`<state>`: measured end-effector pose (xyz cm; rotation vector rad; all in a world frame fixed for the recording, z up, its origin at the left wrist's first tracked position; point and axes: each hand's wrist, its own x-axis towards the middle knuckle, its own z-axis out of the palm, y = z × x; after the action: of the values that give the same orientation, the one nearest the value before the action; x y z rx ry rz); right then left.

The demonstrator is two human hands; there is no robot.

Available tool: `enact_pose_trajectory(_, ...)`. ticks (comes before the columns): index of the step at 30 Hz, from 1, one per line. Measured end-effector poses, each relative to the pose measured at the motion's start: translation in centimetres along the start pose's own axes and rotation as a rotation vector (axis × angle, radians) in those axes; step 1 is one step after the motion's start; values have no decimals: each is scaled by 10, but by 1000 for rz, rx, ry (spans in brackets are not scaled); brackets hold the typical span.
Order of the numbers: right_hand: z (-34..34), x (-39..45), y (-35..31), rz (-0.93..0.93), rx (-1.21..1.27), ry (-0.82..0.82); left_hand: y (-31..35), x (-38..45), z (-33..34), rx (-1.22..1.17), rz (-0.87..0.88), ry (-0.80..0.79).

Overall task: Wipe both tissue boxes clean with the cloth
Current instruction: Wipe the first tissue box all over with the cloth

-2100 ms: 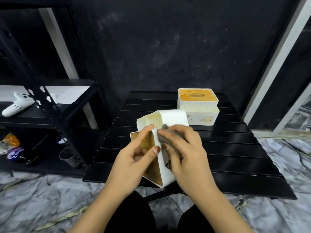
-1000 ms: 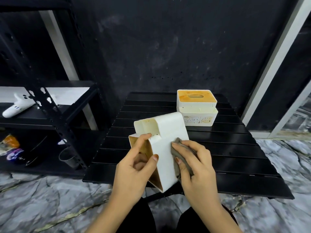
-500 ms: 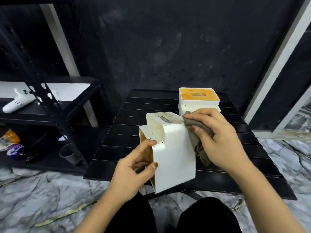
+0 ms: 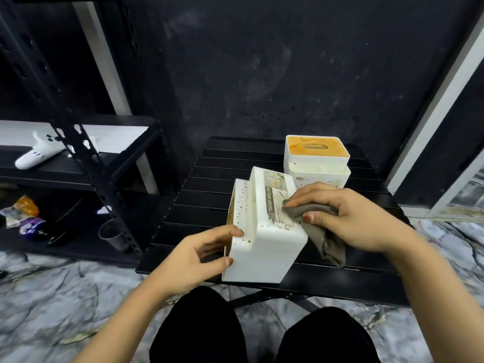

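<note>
Moved: since half a second ago the right hand (image 4: 348, 218) has dropped lower on the near box (image 4: 264, 231), and that box is tipped further over
Left hand (image 4: 193, 254): fingers and thumb curled round the near box's left end, holding it above the table's (image 4: 199, 205) front edge
Right hand: grips the grey cloth (image 4: 318, 227), pressing it on the labelled face
Far box (image 4: 317, 159): orange-stained top, stands on the table behind
Shelf (image 4: 78, 163): left, well apart
</note>
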<state>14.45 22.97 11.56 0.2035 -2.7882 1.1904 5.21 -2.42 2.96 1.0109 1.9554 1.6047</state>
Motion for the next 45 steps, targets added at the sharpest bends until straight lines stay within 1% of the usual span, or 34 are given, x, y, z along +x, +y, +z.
enact_pose_trajectory(3,9,1,1,-16,0,44,-4,-1,1,-25,-2,43)
enact_pose_trajectory(5,13,2,-2,-19,-9,61,-5,-2,2,-55,-11,107)
enact_pose_trajectory(7,19,3,-5,-27,-19,82,-7,-2,6,-51,-6,245)
enact_pose_trajectory(10,32,4,-8,-26,-26,127,-8,1,14,23,20,551)
enact_pose_trajectory(11,36,4,-9,-23,-31,149,-8,2,17,56,31,619)
enact_pose_trajectory(13,43,3,-11,-24,-38,199,-4,3,25,123,49,682)
enact_pose_trajectory(17,54,-2,-14,-14,-31,261,5,1,42,91,69,649)
enact_pose_trajectory(19,58,-4,-15,-10,-34,288,8,0,48,120,84,616)
enact_pose_trajectory(23,62,-5,-16,4,-39,319,13,4,52,176,69,556)
enact_pose_trajectory(28,72,-10,-19,-21,-127,348,15,12,45,220,30,474)
enact_pose_trajectory(32,78,-13,-22,-35,-171,349,14,18,45,202,26,465)
enact_pose_trajectory(35,73,-16,-18,-26,-115,344,12,21,43,177,64,457)
enact_pose_trajectory(38,56,-25,-2,-12,-71,414,12,19,37,207,104,392)
enact_pose_trajectory(41,38,-34,12,80,-80,486,14,16,32,250,117,344)
enact_pose_trajectory(43,38,-37,12,111,-128,521,14,15,33,265,122,341)
enact_pose_trajectory(45,51,-37,3,68,-229,544,14,14,35,280,125,350)
